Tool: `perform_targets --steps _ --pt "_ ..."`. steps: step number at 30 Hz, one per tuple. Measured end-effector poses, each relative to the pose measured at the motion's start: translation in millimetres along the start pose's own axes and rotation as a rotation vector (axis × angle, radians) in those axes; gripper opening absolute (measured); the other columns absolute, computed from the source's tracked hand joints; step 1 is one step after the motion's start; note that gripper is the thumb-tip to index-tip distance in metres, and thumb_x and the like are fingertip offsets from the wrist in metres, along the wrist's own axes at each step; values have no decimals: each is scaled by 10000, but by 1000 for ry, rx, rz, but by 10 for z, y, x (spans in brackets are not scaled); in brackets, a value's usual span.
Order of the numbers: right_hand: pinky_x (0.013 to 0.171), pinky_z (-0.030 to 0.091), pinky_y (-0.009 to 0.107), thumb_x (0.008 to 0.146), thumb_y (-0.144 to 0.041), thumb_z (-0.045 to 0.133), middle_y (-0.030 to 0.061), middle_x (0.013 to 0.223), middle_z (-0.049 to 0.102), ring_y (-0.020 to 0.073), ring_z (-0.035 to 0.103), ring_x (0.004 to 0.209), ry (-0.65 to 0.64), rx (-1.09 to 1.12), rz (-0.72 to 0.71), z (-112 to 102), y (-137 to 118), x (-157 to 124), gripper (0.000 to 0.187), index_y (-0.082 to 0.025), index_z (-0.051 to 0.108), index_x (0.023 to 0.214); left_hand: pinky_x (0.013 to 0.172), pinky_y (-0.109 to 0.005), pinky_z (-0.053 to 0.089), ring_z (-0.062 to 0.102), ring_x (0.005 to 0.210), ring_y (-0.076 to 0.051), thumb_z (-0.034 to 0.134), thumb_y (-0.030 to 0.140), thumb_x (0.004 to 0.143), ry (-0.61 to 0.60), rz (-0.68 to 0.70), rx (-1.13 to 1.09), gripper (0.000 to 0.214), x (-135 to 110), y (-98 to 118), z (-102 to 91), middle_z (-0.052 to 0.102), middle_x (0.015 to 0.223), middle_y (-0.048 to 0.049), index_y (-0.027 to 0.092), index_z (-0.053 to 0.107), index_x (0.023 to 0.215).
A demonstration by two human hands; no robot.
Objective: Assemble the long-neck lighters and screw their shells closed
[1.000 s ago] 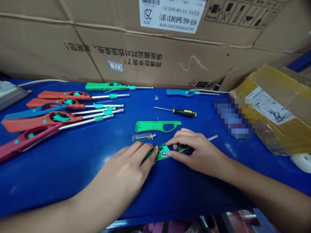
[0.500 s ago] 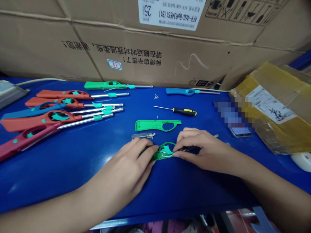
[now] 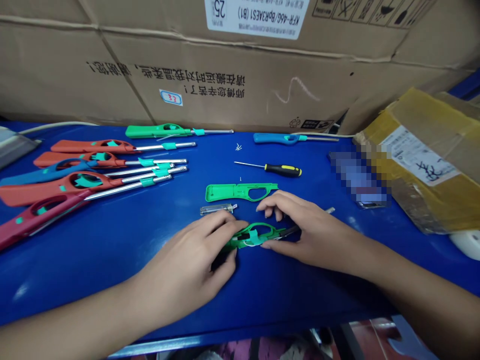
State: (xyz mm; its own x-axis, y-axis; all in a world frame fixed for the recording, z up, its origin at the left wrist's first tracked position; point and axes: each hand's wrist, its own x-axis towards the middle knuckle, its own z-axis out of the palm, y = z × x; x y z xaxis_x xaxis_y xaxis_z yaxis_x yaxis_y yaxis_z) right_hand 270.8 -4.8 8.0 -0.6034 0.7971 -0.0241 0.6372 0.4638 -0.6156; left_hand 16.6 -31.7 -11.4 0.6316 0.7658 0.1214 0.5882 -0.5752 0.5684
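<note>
My left hand (image 3: 204, 245) is closed on the left end of an opened green lighter casing (image 3: 275, 230), its fingers hiding that end. A teal trigger (image 3: 254, 237) and a thin white wire sit inside the casing. Over the casing's right part, my right hand (image 3: 300, 222) has its thumb and fingers apart. Its thumb is by the casing's lower edge. The lighter's rod runs beneath this palm, mostly hidden. Behind my hands lie the matching green casing half (image 3: 236, 192) and a clear fuel tank (image 3: 216, 209).
A black-and-yellow screwdriver (image 3: 283, 170) lies beyond, near small screws (image 3: 238, 147). Several assembled lighters (image 3: 82, 182) lie at left; a blue lighter (image 3: 275, 139) is at the back. A phone (image 3: 358, 180) and a taped carton (image 3: 408, 165) are at right. A large cardboard box (image 3: 210, 60) stands behind.
My right hand has let go of the teal trigger, and its fingers have lifted apart from the thumb. The trigger now sits lower and flatter in the casing. The view has shifted slightly.
</note>
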Motion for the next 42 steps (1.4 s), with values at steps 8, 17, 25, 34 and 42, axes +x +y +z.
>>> perform_targets --steps 8,17,25,34,42 --pt "878 404 353 966 -325 648 11 1026 687 188 618 987 -67 -92 -119 43 40 29 127 -220 656 1036 914 -322 527 651 1027 -162 589 235 1002 60 64 -120 256 59 -20 -10 689 1115 -7 250 610 1256" --pt "888 423 364 1016 -330 569 60 1026 696 201 620 958 -25 -210 -288 55 60 37 224 -152 673 1105 858 -292 516 649 947 -150 596 180 989 75 42 -240 235 103 -25 -19 703 1035 -8 229 664 1209" --pt "890 448 399 1045 -303 493 85 1062 710 223 630 973 -59 -295 -289 29 -18 23 263 -142 647 1185 814 -276 511 654 896 -141 603 200 981 76 -27 -285 133 114 0 -19 710 974 4 220 683 1085" --pt "869 468 364 1042 -292 508 79 1077 746 196 671 953 98 -301 -390 63 -32 -29 268 -130 620 1223 806 -238 516 652 878 -122 716 232 924 220 59 -188 164 72 -13 -1 696 958 3 208 664 1078" --pt "828 466 354 1050 -266 494 73 1071 766 182 679 918 146 -321 -423 64 -71 -59 259 -129 620 1229 690 -184 487 634 769 -77 739 183 902 269 104 -119 206 27 57 -17 674 905 32 225 654 1086"
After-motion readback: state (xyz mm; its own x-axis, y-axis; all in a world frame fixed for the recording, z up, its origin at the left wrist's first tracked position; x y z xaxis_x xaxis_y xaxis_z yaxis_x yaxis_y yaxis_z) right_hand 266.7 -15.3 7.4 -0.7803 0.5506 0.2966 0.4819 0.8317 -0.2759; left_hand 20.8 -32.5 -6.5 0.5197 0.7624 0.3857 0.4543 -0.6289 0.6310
